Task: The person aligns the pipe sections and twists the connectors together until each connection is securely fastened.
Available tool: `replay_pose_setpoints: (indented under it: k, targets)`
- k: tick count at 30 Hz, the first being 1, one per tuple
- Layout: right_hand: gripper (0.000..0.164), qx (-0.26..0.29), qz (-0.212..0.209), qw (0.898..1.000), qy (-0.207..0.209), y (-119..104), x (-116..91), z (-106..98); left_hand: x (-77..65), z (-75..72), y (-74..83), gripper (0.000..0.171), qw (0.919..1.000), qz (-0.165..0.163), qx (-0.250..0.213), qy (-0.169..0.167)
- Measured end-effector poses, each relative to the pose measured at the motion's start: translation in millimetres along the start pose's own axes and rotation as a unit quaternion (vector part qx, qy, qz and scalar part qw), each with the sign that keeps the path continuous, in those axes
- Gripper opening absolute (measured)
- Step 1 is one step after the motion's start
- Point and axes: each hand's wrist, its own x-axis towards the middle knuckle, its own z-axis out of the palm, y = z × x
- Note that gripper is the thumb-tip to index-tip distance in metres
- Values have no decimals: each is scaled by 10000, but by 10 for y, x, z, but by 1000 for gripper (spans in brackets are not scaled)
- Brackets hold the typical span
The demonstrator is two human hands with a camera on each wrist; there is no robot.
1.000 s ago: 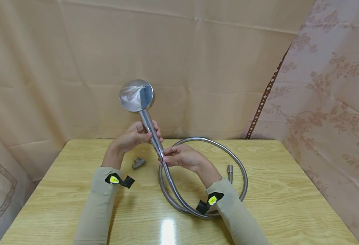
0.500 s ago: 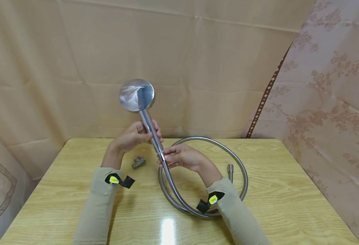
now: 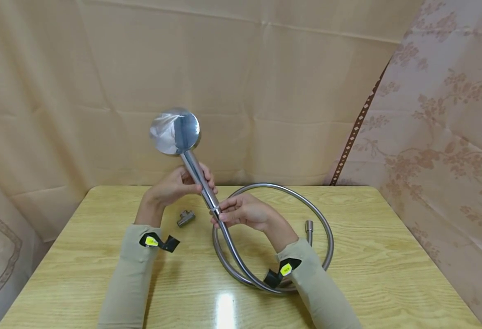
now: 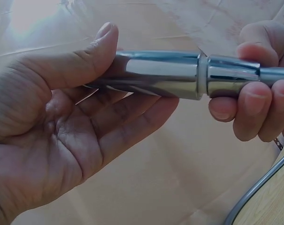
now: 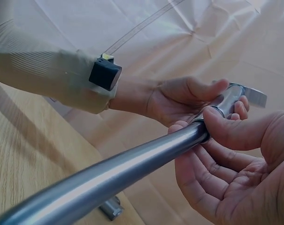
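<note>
A chrome shower head (image 3: 176, 131) with a long handle is raised above the table, its round face toward me and leaning left. My left hand (image 3: 176, 185) holds the handle between thumb and fingers. Just below, my right hand (image 3: 246, 211) pinches the metal nut (image 4: 232, 77) of the shower hose (image 3: 234, 252) at the handle's lower end. A thin pale ring shows between nut and handle in the left wrist view. From the nut the hose drops and lies in a loop on the table; its other end fitting (image 3: 309, 226) points up on the right.
A small metal tee-shaped valve (image 3: 186, 218) lies on the wooden table (image 3: 380, 256), left of the hose loop. A beige curtain (image 3: 290, 91) hangs behind the table's far edge, with a floral cloth (image 3: 442, 137) at the right.
The shower head has shifted a little left and tilted further, with my left hand dipping slightly. My right fingers have changed their grip on the nut. The hose loop and valve stay put.
</note>
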Motion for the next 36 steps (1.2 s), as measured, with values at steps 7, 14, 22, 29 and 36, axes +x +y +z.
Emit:
replay_pose_setpoints:
  k: [7,14,22,29,36]
  targets:
    - [31,-102,-55,9999,-119,24,30,9,-22,-37,-10,15,9992,168,-150,-318]
    - [35,-235,-182,9987,-404,13,17,0,-18,-52,-8,15,9985,297,-159,-437]
    - [35,-157,-12,9990,-407,-2,12,13,-29,-47,9,15,9991,198,-55,-373]
    - [36,-153,52,9994,-292,10,14,25,-31,-25,25,14,9994,122,8,-321]
    - [34,-189,88,9995,-229,21,15,24,-34,-18,30,15,9993,111,52,-344]
